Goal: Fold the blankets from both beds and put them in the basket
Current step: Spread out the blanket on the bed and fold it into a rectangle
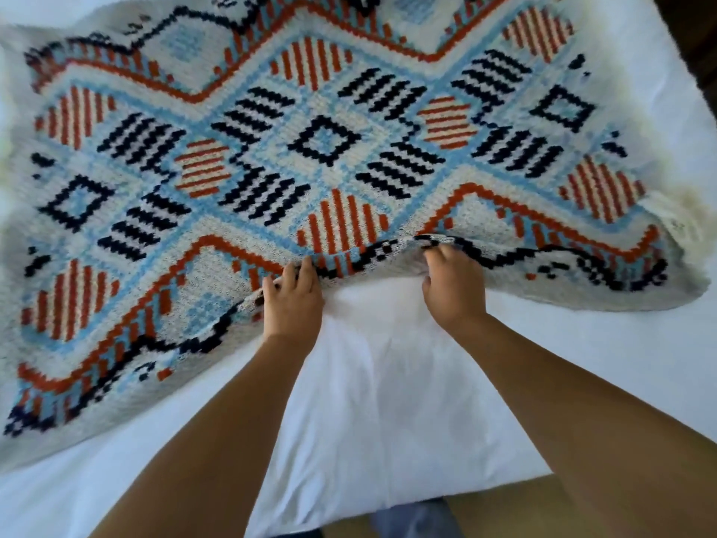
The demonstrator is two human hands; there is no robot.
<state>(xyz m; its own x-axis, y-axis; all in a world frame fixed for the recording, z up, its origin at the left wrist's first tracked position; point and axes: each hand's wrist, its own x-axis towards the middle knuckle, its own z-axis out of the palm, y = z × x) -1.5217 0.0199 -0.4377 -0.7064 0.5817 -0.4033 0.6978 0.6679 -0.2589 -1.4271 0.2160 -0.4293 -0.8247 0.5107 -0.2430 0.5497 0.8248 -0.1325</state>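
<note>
Mostly bare white bed (pixel 388 401) on the near side, open sheet from the hands back to the bed's near edge. The patterned blanket (pixel 329 149) is spread across the far part; its left side runs out of view and its right edge stops just short of the bed's right side. Its near edge is wavy, raised in the middle, flat at both corners.

Brown floor (pixel 504 510) below the bed; a blurred blue-grey shape there, cannot tell what.

Left hand (pixel 293 300) and right hand (pixel 454 285) are side by side, a little apart. Each grips the raised near edge, fingers curled round it.
</note>
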